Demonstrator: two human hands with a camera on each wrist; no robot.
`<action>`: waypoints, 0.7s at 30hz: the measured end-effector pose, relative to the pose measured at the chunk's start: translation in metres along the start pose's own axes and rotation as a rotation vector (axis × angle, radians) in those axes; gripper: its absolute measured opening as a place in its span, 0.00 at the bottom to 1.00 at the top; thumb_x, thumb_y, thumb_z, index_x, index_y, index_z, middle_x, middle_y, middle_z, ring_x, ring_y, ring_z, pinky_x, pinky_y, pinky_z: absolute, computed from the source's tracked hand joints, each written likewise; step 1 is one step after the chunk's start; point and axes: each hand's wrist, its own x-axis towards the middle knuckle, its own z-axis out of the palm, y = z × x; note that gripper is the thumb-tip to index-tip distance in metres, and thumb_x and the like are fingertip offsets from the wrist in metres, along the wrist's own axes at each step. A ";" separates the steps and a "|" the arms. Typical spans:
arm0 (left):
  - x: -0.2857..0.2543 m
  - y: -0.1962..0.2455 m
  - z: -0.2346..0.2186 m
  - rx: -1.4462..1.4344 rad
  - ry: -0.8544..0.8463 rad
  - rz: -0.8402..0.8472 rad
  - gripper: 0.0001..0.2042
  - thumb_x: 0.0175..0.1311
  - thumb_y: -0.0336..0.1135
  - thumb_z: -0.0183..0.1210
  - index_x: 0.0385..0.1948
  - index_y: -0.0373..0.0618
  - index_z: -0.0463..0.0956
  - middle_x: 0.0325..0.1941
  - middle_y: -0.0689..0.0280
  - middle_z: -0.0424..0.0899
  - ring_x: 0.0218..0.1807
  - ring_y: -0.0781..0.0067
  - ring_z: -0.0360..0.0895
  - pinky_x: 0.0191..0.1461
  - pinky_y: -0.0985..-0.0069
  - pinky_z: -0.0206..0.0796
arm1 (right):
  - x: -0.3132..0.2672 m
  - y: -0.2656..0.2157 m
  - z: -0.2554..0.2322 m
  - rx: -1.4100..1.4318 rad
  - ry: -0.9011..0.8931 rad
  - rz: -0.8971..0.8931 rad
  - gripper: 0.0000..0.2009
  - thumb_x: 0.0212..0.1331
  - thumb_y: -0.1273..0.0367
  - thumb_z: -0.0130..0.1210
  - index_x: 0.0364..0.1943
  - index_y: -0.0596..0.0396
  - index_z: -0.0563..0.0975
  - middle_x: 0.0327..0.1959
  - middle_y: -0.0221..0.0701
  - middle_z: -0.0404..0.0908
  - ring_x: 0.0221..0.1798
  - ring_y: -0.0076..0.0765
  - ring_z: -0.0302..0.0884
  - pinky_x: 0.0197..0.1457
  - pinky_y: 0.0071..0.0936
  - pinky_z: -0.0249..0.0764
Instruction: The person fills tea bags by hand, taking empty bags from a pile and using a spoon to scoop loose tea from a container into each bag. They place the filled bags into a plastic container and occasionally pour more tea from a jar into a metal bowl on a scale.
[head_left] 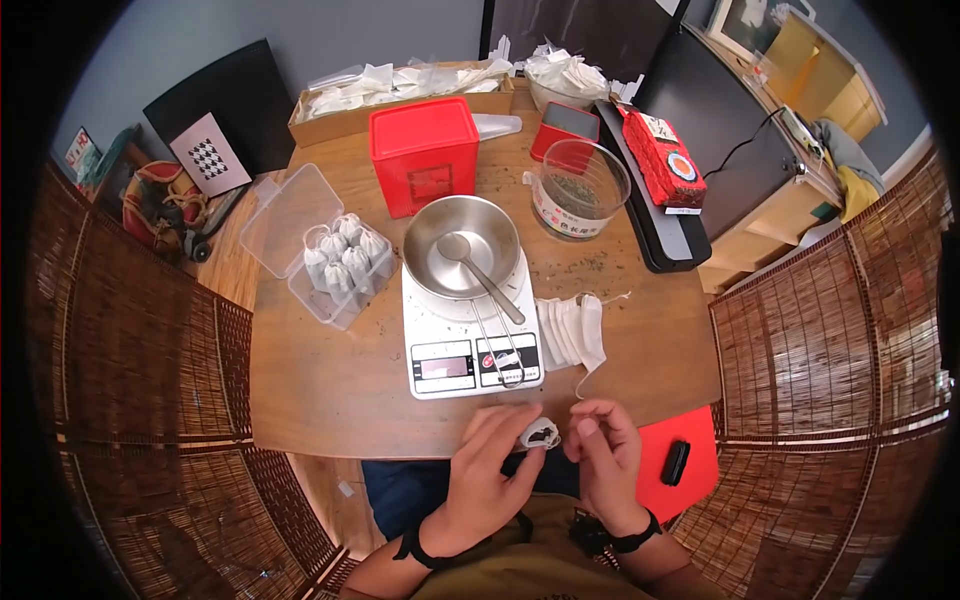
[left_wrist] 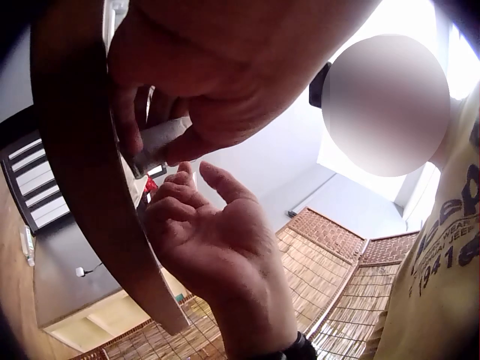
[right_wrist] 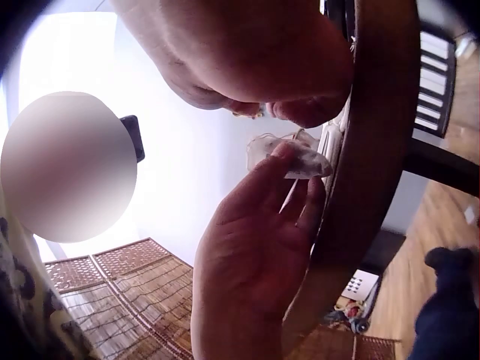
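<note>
My left hand [head_left: 490, 470] pinches a small white drawstring tea bag [head_left: 540, 433] between thumb and fingers. Dark leaves show in the bag's mouth, which faces up. In the right wrist view, the tea bag [right_wrist: 300, 159] lies across the left fingertips, with thin string loops at one end. My right hand [head_left: 608, 465] is close beside the bag, fingers bent and thumb near the index finger; I cannot tell whether it pinches the string. Just beyond the hands, a white kitchen scale [head_left: 425, 330] bears a steel bowl [head_left: 425, 240] with a spoon [head_left: 480, 275] in it and tweezers [head_left: 490, 340] in front.
Flat white bags [head_left: 570, 332] lie right of the scale. Filled bags [head_left: 345, 255] sit in a clear plastic box [head_left: 335, 315] at left. Behind stand a red canister [head_left: 425, 145] and a clear tub [head_left: 580, 215] of leaves. Loose crumbs dot the table [head_left: 640, 340].
</note>
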 end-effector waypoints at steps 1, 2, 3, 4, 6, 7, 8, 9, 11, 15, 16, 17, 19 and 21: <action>0.000 0.001 -0.001 0.008 0.023 0.013 0.26 0.58 0.17 0.73 0.61 0.37 0.83 0.53 0.53 0.89 0.51 0.55 0.85 0.52 0.69 0.80 | 0.001 0.001 -0.002 0.000 -0.004 -0.002 0.07 0.82 0.73 0.55 0.55 0.60 0.80 0.44 0.27 0.83 0.43 0.19 0.78 0.49 0.18 0.75; 0.000 0.006 -0.002 0.010 0.027 0.016 0.26 0.58 0.17 0.73 0.61 0.37 0.83 0.53 0.53 0.89 0.51 0.55 0.85 0.52 0.69 0.80 | 0.002 0.001 -0.004 -0.001 -0.024 -0.001 0.09 0.83 0.72 0.52 0.57 0.60 0.79 0.49 0.30 0.83 0.46 0.22 0.81 0.51 0.21 0.78; 0.001 0.013 -0.003 -0.036 0.054 -0.004 0.25 0.58 0.18 0.73 0.60 0.36 0.83 0.53 0.53 0.90 0.51 0.56 0.86 0.52 0.70 0.79 | 0.003 0.002 -0.004 -0.002 -0.044 0.000 0.11 0.84 0.71 0.50 0.60 0.60 0.78 0.54 0.34 0.84 0.50 0.24 0.83 0.54 0.24 0.81; 0.001 0.017 -0.004 -0.083 0.081 -0.023 0.24 0.58 0.18 0.74 0.59 0.35 0.83 0.53 0.54 0.90 0.52 0.56 0.86 0.53 0.70 0.79 | 0.003 -0.002 -0.001 -0.002 -0.049 -0.003 0.11 0.84 0.71 0.50 0.60 0.60 0.78 0.54 0.34 0.84 0.50 0.24 0.83 0.54 0.24 0.81; 0.001 0.017 -0.007 -0.091 0.087 0.022 0.24 0.58 0.19 0.74 0.59 0.34 0.83 0.53 0.53 0.90 0.51 0.56 0.86 0.53 0.70 0.79 | -0.001 -0.013 0.006 0.084 -0.146 0.169 0.14 0.86 0.69 0.48 0.66 0.61 0.75 0.64 0.40 0.81 0.57 0.29 0.84 0.56 0.31 0.85; 0.002 0.017 -0.008 -0.100 0.088 0.064 0.24 0.58 0.19 0.75 0.58 0.34 0.83 0.54 0.52 0.90 0.51 0.57 0.87 0.53 0.70 0.79 | -0.001 -0.015 0.006 0.082 -0.151 0.162 0.14 0.86 0.69 0.48 0.66 0.61 0.75 0.64 0.40 0.81 0.57 0.29 0.84 0.56 0.31 0.85; 0.002 0.019 -0.009 -0.101 0.092 0.073 0.24 0.58 0.19 0.75 0.58 0.34 0.83 0.54 0.52 0.90 0.51 0.57 0.87 0.53 0.70 0.79 | -0.002 -0.016 0.005 0.203 -0.210 0.279 0.15 0.86 0.68 0.48 0.68 0.61 0.73 0.66 0.40 0.81 0.57 0.30 0.85 0.57 0.33 0.86; 0.002 0.021 -0.010 -0.116 0.085 0.051 0.24 0.58 0.20 0.76 0.58 0.34 0.83 0.53 0.52 0.90 0.52 0.55 0.87 0.55 0.67 0.79 | -0.002 -0.017 0.003 0.323 -0.270 0.395 0.17 0.87 0.67 0.47 0.70 0.61 0.72 0.67 0.41 0.81 0.58 0.32 0.86 0.58 0.35 0.87; 0.001 0.021 -0.009 -0.132 0.084 0.039 0.24 0.58 0.22 0.77 0.58 0.34 0.84 0.53 0.51 0.90 0.52 0.53 0.87 0.56 0.64 0.80 | 0.001 -0.017 0.002 0.398 -0.287 0.425 0.17 0.86 0.68 0.49 0.70 0.61 0.72 0.64 0.41 0.82 0.55 0.32 0.87 0.55 0.33 0.88; 0.004 0.019 -0.011 -0.167 0.140 0.075 0.33 0.57 0.22 0.79 0.67 0.34 0.77 0.57 0.51 0.90 0.55 0.57 0.87 0.59 0.67 0.78 | 0.023 -0.028 -0.004 0.502 -0.270 0.383 0.16 0.84 0.69 0.52 0.68 0.60 0.73 0.56 0.40 0.85 0.47 0.33 0.89 0.46 0.27 0.89; 0.005 0.019 -0.014 -0.123 0.136 0.110 0.37 0.56 0.22 0.80 0.71 0.35 0.73 0.59 0.51 0.90 0.55 0.61 0.86 0.59 0.68 0.77 | 0.033 -0.037 -0.004 0.498 -0.218 0.336 0.16 0.83 0.70 0.53 0.68 0.60 0.73 0.54 0.40 0.86 0.45 0.33 0.89 0.43 0.25 0.89; 0.004 0.016 -0.016 -0.125 0.139 0.121 0.37 0.56 0.22 0.80 0.71 0.35 0.73 0.59 0.51 0.90 0.55 0.61 0.86 0.59 0.68 0.77 | 0.046 -0.050 -0.001 0.429 -0.130 0.250 0.15 0.82 0.70 0.55 0.66 0.59 0.73 0.53 0.40 0.86 0.43 0.34 0.89 0.41 0.23 0.89; 0.001 0.010 -0.022 -0.088 0.161 0.067 0.37 0.57 0.22 0.80 0.71 0.35 0.73 0.59 0.51 0.90 0.57 0.62 0.86 0.61 0.70 0.75 | 0.083 -0.081 0.002 0.371 -0.040 0.100 0.13 0.82 0.71 0.55 0.64 0.56 0.74 0.52 0.37 0.87 0.43 0.30 0.90 0.42 0.22 0.89; 0.002 0.005 -0.029 -0.092 0.174 0.061 0.34 0.59 0.21 0.78 0.70 0.35 0.74 0.59 0.52 0.90 0.57 0.65 0.84 0.61 0.71 0.74 | 0.127 -0.103 -0.008 0.244 -0.062 -0.064 0.13 0.82 0.70 0.56 0.63 0.57 0.74 0.51 0.35 0.88 0.42 0.25 0.89 0.42 0.20 0.89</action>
